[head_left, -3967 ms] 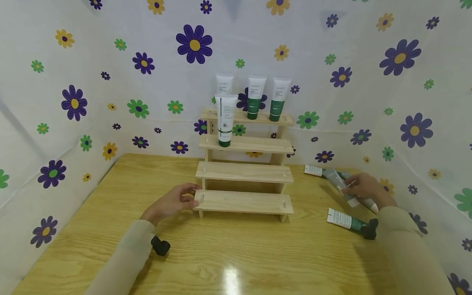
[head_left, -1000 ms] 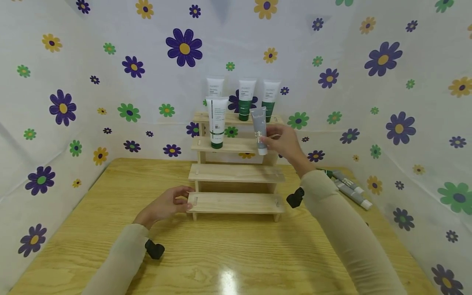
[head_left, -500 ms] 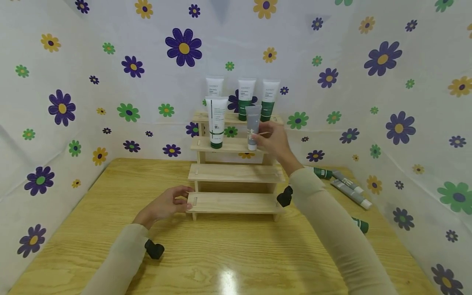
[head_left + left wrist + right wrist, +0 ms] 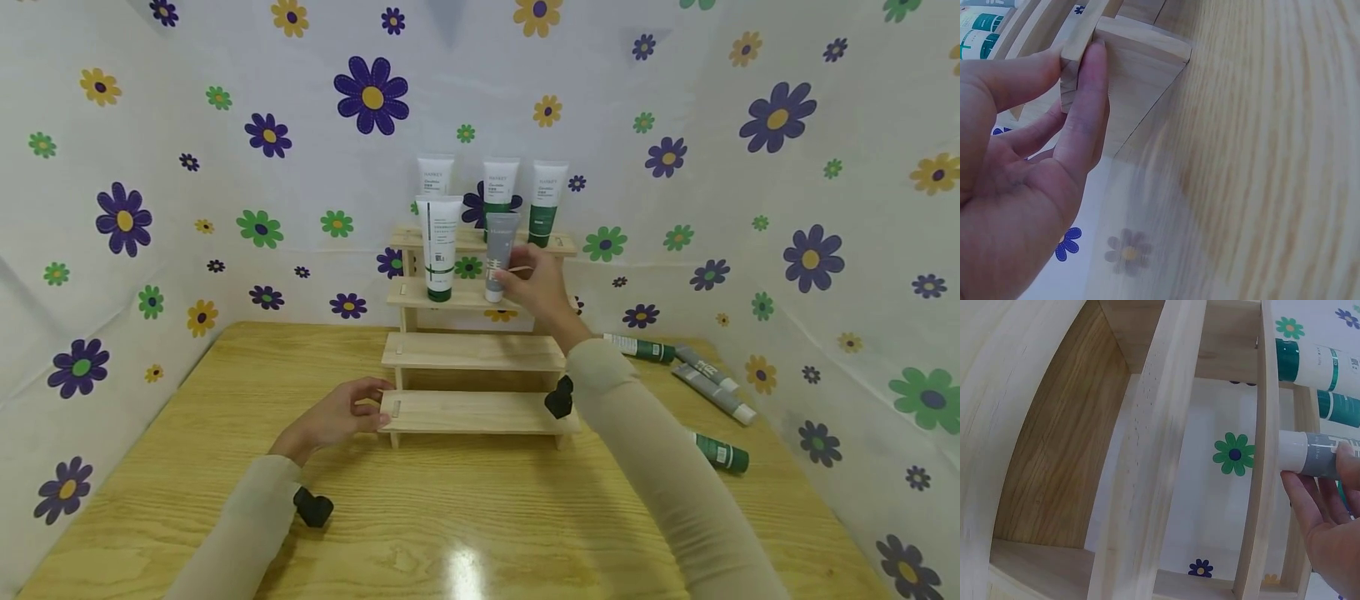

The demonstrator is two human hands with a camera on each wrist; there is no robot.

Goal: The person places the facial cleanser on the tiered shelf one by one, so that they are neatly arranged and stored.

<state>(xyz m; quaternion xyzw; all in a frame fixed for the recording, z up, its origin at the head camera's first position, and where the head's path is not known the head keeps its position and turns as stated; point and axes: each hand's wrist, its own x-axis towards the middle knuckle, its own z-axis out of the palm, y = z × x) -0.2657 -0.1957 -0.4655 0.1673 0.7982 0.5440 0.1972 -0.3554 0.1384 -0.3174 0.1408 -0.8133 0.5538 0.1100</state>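
My right hand [image 4: 536, 283] holds a grey tube [image 4: 499, 250] with a white cap, upright at the second shelf from the top. In the right wrist view the tube's white cap [image 4: 1292, 451] is at that shelf's edge; whether it bears on the wood I cannot tell. Left of it stands a white tube with a green cap [image 4: 441, 248]. Behind, on the top shelf, are three white-and-green tubes [image 4: 546, 200]. My left hand [image 4: 333, 417] grips the left end of the lowest shelf of the wooden stepped rack [image 4: 480, 412], thumb and fingers on either side of the board [image 4: 1079, 53].
On the table's right side lie two grey tubes [image 4: 714, 393] and a green-and-white tube [image 4: 641, 347]. Another green tube [image 4: 722, 454] lies nearer, partly behind my right sleeve. A flower-print cloth [image 4: 300, 192] hangs behind and at both sides of the table [image 4: 420, 517].
My right hand picked a grey tube from the right side of the table and brought it to the second shelf. Lately it has shifted left along that shelf. My left hand stays put.
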